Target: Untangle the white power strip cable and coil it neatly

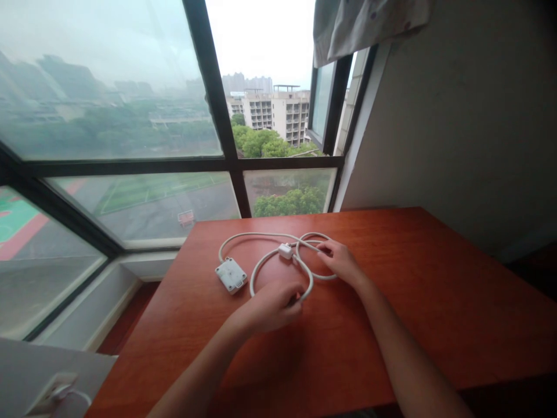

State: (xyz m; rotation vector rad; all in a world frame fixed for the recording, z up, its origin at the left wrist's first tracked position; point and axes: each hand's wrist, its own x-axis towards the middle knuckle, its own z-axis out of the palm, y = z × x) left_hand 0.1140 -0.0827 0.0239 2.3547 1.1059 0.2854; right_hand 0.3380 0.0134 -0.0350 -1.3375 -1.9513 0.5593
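Observation:
A white power strip (231, 274) lies face down on the red-brown table (435, 290), its white cable (256, 235) looped across the wood to a white plug (285, 251). My left hand (272, 305) rests on the near bend of the cable, fingers curled and pinched on it. My right hand (339, 259) lies just right of the plug, fingers closed on the smaller loop of cable.
A large dark-framed window (217, 116) stands behind the table, with a grey wall (456, 128) at the right and cloth (361, 23) hanging above. A wall socket with a white lead (56, 392) sits at the lower left.

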